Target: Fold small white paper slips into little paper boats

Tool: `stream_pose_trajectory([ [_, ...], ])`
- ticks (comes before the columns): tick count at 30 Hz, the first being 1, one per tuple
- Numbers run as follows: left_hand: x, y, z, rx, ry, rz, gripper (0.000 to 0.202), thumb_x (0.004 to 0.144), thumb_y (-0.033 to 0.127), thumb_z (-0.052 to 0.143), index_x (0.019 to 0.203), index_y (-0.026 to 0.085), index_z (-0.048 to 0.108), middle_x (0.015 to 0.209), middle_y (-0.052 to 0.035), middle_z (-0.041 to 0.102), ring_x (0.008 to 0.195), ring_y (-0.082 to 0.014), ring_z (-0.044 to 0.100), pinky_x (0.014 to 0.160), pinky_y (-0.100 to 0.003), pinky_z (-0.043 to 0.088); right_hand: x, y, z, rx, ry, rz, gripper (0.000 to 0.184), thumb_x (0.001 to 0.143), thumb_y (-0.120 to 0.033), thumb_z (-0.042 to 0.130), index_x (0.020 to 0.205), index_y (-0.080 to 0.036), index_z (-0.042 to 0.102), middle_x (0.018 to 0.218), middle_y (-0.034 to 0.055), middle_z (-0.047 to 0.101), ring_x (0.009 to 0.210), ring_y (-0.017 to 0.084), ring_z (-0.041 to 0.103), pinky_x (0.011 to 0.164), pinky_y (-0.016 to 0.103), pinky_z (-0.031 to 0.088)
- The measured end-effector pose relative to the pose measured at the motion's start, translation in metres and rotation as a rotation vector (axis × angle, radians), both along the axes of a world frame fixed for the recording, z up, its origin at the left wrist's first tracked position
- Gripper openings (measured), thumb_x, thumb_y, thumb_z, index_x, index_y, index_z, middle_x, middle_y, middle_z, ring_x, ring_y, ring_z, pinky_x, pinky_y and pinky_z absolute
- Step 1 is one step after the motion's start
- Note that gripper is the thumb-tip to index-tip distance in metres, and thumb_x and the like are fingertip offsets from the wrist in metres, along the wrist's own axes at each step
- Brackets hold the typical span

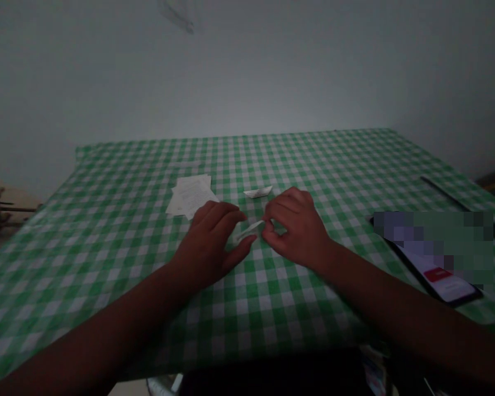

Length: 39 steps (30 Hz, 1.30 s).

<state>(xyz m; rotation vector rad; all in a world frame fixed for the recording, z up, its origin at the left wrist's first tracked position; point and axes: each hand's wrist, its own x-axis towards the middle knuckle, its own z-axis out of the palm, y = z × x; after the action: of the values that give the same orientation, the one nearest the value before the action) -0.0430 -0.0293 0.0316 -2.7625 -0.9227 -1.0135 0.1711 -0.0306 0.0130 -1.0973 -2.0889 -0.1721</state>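
Observation:
A small strip of folded white paper (253, 226) is held above the tablecloth between my hands. My right hand (297, 226) pinches its right end between thumb and fingertips. Around its other end, the thumb and fingers of my left hand (214, 237) are spread apart; whether they touch the paper is hard to tell. Just beyond my hands lies a small folded paper boat shape (258, 192) with printed lines. Left of it, partly hidden behind my left hand, is a loose stack of printed paper sheets (193, 193).
A green and white checked cloth (148, 308) covers the table. On the right rests a tablet or large phone (433, 258) with a lit, partly blurred screen, beside a thin dark stick-like object (443, 192). A faint pale strip (184, 164) lies behind the sheets. A plain wall (247, 71) stands behind.

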Motion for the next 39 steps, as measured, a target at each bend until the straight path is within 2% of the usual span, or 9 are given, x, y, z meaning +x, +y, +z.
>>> stream_pose_trajectory([
  [4, 0.004, -0.001, -0.008, -0.032, 0.024, -0.053, 0.001, 0.091, 0.015, 0.060, 0.091, 0.016, 0.060, 0.087, -0.0052, 0.065, 0.082, -0.0189, 0.056, 0.078, -0.037, 0.050, -0.013, -0.012, 0.001, 0.014, -0.041, 0.053, 0.005, 0.080, -0.017, 0.058, 0.075, -0.019, 0.060, 0.081, -0.0004, 0.067, 0.087, 0.021, 0.054, 0.082, 0.042, 0.037],
  [7, 0.004, -0.001, -0.009, 0.003, 0.010, -0.083, 0.005, 0.091, 0.010, 0.058, 0.089, 0.015, 0.059, 0.084, -0.0053, 0.063, 0.080, -0.0178, 0.055, 0.075, -0.035, 0.050, -0.012, -0.010, 0.000, 0.015, 0.000, 0.043, 0.005, 0.079, -0.017, 0.059, 0.075, -0.019, 0.060, 0.080, -0.0009, 0.068, 0.087, 0.021, 0.055, 0.082, 0.042, 0.038],
  [10, 0.002, -0.002, -0.006, 0.045, 0.011, -0.101, 0.006, 0.091, 0.009, 0.058, 0.090, 0.015, 0.058, 0.083, -0.0052, 0.062, 0.079, -0.0174, 0.054, 0.072, -0.034, 0.050, 0.003, 0.003, -0.001, 0.008, 0.040, -0.019, 0.005, 0.077, -0.017, 0.059, 0.073, -0.020, 0.059, 0.078, 0.0002, 0.067, 0.084, 0.022, 0.056, 0.081, 0.042, 0.039],
  [15, -0.004, 0.001, -0.001, 0.072, -0.009, -0.053, 0.009, 0.089, 0.008, 0.061, 0.093, 0.015, 0.057, 0.085, -0.0044, 0.061, 0.078, -0.0161, 0.055, 0.071, -0.032, 0.050, 0.029, 0.020, 0.001, 0.008, 0.153, -0.197, 0.009, 0.074, -0.012, 0.056, 0.072, -0.020, 0.058, 0.075, 0.0025, 0.065, 0.078, 0.022, 0.057, 0.077, 0.040, 0.042],
  [19, -0.004, 0.004, -0.006, 0.048, 0.000, -0.079, 0.010, 0.089, 0.009, 0.062, 0.095, 0.016, 0.057, 0.086, -0.0042, 0.062, 0.080, -0.0165, 0.055, 0.073, -0.033, 0.051, 0.012, 0.007, 0.006, -0.038, 0.132, 0.022, 0.013, 0.075, -0.015, 0.060, 0.087, -0.020, 0.063, 0.092, 0.0031, 0.069, 0.091, 0.023, 0.059, 0.083, 0.041, 0.041],
  [22, -0.002, 0.004, -0.009, 0.041, -0.006, -0.091, 0.009, 0.090, 0.011, 0.061, 0.096, 0.016, 0.057, 0.087, -0.0044, 0.063, 0.081, -0.0169, 0.055, 0.075, -0.033, 0.051, -0.004, -0.003, 0.005, -0.052, 0.076, 0.091, 0.013, 0.078, -0.018, 0.060, 0.090, -0.020, 0.064, 0.095, 0.0028, 0.069, 0.093, 0.023, 0.058, 0.083, 0.042, 0.040],
  [26, 0.002, 0.002, -0.007, 0.023, 0.020, -0.032, 0.007, 0.090, 0.013, 0.060, 0.095, 0.017, 0.059, 0.089, -0.0049, 0.065, 0.083, -0.0185, 0.056, 0.078, -0.036, 0.048, -0.009, -0.005, 0.001, -0.044, 0.024, 0.110, 0.006, 0.083, -0.018, 0.058, 0.082, -0.020, 0.063, 0.086, 0.0010, 0.068, 0.090, 0.022, 0.055, 0.081, 0.041, 0.037],
  [32, 0.008, -0.005, 0.000, -0.052, 0.075, 0.141, 0.004, 0.085, 0.018, 0.061, 0.082, 0.019, 0.063, 0.089, -0.0041, 0.068, 0.086, -0.0225, 0.055, 0.077, -0.042, 0.039, -0.013, -0.013, 0.004, -0.007, -0.146, 0.089, 0.012, 0.090, -0.023, 0.055, 0.080, -0.019, 0.061, 0.087, 0.0024, 0.068, 0.089, 0.022, 0.051, 0.079, 0.043, 0.032],
  [39, 0.011, -0.007, 0.004, -0.070, 0.098, 0.185, 0.013, 0.078, 0.018, 0.063, 0.068, 0.020, 0.056, 0.082, -0.0025, 0.066, 0.080, -0.0215, 0.052, 0.073, -0.040, 0.033, -0.013, -0.015, 0.004, -0.020, -0.153, 0.126, 0.015, 0.092, -0.023, 0.054, 0.079, -0.020, 0.061, 0.087, 0.0015, 0.068, 0.090, 0.022, 0.051, 0.081, 0.042, 0.032],
])
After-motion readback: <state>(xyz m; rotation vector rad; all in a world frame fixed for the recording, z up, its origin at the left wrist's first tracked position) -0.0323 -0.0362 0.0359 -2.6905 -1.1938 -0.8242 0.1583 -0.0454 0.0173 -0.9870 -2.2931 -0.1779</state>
